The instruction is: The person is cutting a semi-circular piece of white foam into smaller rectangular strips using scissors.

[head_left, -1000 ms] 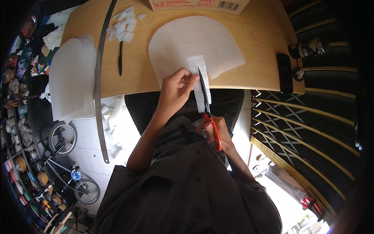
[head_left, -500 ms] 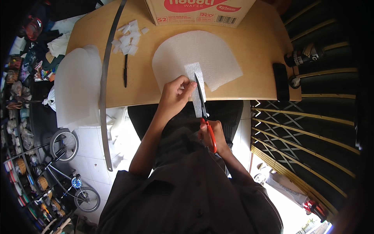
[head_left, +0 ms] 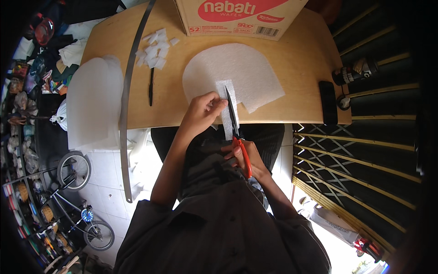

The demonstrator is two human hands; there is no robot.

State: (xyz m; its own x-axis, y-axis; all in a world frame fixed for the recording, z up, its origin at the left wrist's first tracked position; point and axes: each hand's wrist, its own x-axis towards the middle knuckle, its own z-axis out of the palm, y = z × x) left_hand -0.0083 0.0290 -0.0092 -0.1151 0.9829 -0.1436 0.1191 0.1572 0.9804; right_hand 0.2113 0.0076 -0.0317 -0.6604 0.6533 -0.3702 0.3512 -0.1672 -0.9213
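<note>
My left hand (head_left: 203,112) pinches a narrow strip of white foam sheet (head_left: 227,124) at the table's near edge. Red-handled scissors (head_left: 245,157) are gripped in my right hand (head_left: 251,159), their dark blades (head_left: 231,109) pointing away from me along the strip's right side. Beneath the strip's far end lies a larger rounded foam sheet (head_left: 237,64), its lower right corner cut at an angle. The fingers of my left hand are closed near the blades. Whether the blades are parted is hard to make out.
Small white foam pieces (head_left: 155,49) lie by a black pen (head_left: 151,86). A long metal ruler (head_left: 126,100) crosses the table's left side, beside stacked foam sheets (head_left: 93,105). A cardboard box (head_left: 237,18) stands at the back; a black phone (head_left: 327,102) lies at the right edge.
The view has shifted slightly, so the table sits lower in it. Both hands keep their holds; the fingers of my right hand have loosened a little on the scissor handles.
</note>
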